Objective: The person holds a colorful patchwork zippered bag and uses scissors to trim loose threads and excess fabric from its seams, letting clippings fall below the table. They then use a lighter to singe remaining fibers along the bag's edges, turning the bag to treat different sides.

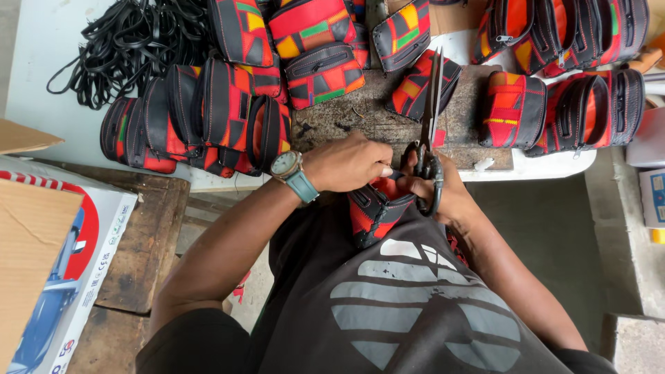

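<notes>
Near frame centre, the left hand [350, 165] is pinching the red-black pouch [374, 211] w/ fingers closed on its top edge. Right hand [443, 194] is gripping scissors [429, 118], fingers thru handles, blades shut, pointing toward frame top, just right of the pouch.

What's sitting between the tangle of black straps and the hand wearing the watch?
In the head view, a cluster of red and black patchwork pouches lies on the table between the black straps and the left hand.
</notes>
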Demonstrator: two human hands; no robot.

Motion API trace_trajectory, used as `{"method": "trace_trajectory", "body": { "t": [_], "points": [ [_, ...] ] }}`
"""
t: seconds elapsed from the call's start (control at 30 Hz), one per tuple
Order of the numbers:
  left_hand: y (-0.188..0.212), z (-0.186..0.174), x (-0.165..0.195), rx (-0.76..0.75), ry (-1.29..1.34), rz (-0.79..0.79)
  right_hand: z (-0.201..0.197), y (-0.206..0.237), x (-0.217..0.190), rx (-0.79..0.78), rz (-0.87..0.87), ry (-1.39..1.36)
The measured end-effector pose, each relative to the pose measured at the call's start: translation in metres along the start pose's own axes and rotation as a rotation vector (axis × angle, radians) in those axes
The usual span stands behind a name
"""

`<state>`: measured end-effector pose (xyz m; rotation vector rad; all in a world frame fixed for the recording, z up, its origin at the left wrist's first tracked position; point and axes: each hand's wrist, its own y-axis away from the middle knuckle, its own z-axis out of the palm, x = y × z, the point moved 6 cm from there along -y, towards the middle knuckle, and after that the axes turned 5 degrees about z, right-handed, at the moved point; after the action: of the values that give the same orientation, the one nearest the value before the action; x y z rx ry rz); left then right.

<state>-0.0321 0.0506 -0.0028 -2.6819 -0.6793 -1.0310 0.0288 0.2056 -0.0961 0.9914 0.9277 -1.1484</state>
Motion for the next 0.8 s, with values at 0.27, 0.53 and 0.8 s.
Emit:
{"method": "trace_trajectory", "body": {
  "t": [0.27, 0.53, 0.8],
  "points": [
    [0.015, 0.003, -0.007, 0.123, 0.021, 0.091, -0.052, 0.045, 0.024, 0.105, 0.239, 0.369],
    [0.038, 0.019, -0.002, 0.120, 0.013, 0.146, -0.045, 0.106, 0.072, -0.093, 0.314, 0.603],
    [0.051, 0.031, -0.001, 0.091, 0.060, 0.144, -0.022, 0.109, 0.075, -0.024, 0.349, 0.737]
  ]
}}
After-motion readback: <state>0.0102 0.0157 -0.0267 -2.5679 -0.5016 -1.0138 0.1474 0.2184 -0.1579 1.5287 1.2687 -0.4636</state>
